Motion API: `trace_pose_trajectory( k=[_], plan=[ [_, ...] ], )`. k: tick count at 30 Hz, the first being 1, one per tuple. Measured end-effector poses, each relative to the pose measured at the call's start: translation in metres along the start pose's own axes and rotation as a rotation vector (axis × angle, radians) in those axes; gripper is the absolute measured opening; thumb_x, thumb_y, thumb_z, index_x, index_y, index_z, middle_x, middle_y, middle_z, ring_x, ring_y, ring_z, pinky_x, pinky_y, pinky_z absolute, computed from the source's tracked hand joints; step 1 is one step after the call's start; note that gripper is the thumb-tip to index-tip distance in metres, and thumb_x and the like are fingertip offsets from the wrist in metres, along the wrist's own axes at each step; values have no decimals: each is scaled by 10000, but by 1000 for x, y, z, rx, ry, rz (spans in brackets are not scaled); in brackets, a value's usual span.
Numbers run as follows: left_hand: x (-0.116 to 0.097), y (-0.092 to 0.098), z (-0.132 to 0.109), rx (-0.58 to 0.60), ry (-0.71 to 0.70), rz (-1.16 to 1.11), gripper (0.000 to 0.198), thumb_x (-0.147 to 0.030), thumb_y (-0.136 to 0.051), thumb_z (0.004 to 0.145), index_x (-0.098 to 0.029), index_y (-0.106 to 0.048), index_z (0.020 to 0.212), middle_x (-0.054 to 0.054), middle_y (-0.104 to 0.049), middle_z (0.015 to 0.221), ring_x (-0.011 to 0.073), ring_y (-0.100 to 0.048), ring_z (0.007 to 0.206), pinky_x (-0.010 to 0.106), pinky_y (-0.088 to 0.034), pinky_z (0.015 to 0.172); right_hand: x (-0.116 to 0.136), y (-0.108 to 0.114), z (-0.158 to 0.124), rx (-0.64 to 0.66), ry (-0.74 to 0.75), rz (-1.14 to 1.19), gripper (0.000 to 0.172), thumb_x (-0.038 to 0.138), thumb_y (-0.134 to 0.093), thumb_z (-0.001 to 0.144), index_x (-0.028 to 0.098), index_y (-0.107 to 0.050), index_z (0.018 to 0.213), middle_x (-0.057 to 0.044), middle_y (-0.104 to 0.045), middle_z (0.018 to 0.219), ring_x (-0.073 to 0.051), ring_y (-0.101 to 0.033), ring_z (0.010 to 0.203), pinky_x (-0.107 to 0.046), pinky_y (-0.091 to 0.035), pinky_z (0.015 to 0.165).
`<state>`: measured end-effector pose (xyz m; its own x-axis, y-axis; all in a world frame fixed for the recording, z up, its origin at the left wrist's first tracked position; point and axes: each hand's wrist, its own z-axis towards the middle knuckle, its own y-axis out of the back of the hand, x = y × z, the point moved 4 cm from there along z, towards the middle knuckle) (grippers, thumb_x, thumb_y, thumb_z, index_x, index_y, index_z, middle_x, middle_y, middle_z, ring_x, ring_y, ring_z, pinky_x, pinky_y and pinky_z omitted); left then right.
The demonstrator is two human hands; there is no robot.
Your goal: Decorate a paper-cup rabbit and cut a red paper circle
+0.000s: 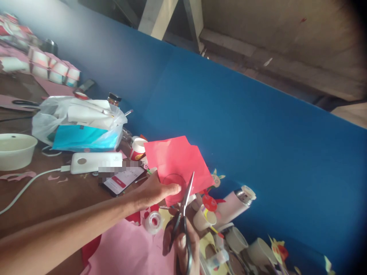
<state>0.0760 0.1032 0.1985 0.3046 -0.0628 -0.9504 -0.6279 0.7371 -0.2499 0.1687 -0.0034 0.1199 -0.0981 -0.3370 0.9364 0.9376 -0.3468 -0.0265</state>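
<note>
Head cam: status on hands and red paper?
Left hand pinching red paper, drawn circle showing. Right hand holding black-handled scissors, blades at the paper. Tape roll just below.

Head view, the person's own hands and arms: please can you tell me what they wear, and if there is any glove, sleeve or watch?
The left hand and the right hand are bare, with no gloves. The left forearm has no sleeve, watch or bracelet as far as it shows. The right forearm is out of view, so any sleeve there cannot be seen.
</note>
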Motion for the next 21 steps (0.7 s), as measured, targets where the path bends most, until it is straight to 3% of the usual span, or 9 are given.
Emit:
trace_pose_trajectory(
  k=[7, 15, 21],
  plan=[
    [6, 5, 3, -16, 2, 45, 144, -198, -602, 684, -114, -623, 799, 57, -644, 765, 219, -619, 765, 328, -484, 695, -2, 1, -3, -31, -7, 16, 589, 653, -570, 721, 170, -626, 1052, -2, -525, 668, -85, -413, 437, -221, -342, 401],
    [15, 10, 5, -38, -28, 83, 200, -249, -595, 702, -112, -636, 842, 64, -641, 753, 210, -602, 741, 318, -471, 669, 4, -3, -1, 11, -3, 46, 570, 650, -569, 725, 172, -627, 1030, 26, -472, 594, -76, -378, 427, -206, -300, 392],
    [9, 12, 5, 25, -19, 170, 183, -244, -582, 697, -121, -639, 820, 55, -638, 749, 197, -592, 718, 295, -452, 627, 2, -2, 2, 31, -9, 15, 617, 701, -562, 690, 175, -615, 1009, 13, -491, 633, -83, -395, 424, -213, -305, 375]
  ],
)
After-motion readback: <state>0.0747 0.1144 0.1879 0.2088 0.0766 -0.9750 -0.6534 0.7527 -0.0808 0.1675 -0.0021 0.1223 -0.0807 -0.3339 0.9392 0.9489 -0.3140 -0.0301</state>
